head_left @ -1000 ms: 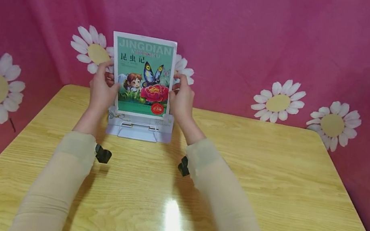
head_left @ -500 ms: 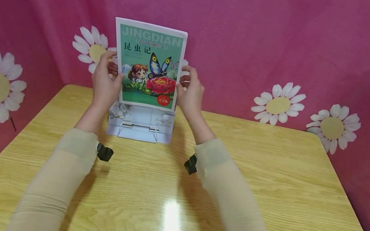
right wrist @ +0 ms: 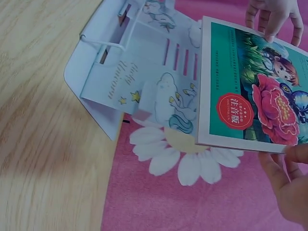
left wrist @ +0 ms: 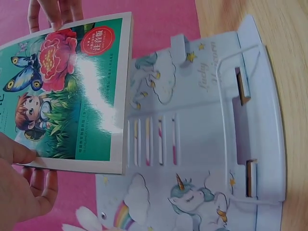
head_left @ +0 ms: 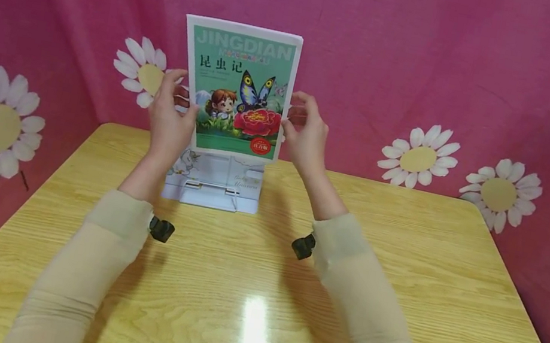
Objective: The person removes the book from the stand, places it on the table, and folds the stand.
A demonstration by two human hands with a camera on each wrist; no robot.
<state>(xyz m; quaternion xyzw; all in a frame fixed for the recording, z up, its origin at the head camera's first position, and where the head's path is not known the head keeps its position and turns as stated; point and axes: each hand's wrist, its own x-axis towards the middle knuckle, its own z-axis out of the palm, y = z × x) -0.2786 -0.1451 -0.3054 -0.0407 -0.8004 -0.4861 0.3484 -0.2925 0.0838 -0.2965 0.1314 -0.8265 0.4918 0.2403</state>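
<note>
A green children's book with a butterfly, a red flower and a child on its cover is held upright, cover facing me. My left hand grips its left edge, thumb on the cover and fingers behind. On the opposite edge my right hand pinches it the same way. Below and behind the book stands a white bookstand printed with unicorns and clouds. Both wrist views show a gap between the book's lower edge and the stand's wire holder. The stand's upper part is hidden by the book in the head view.
The stand sits on a wooden table near its back edge. Behind and at the sides hangs a pink cloth with large white daisies. Each sleeve carries a small black device at the wrist.
Both hands have raised the book up off the bookstand, bringing it nearer and slightly to the right. More of the stand's lower panel shows beneath it. The stand has stayed in place.
</note>
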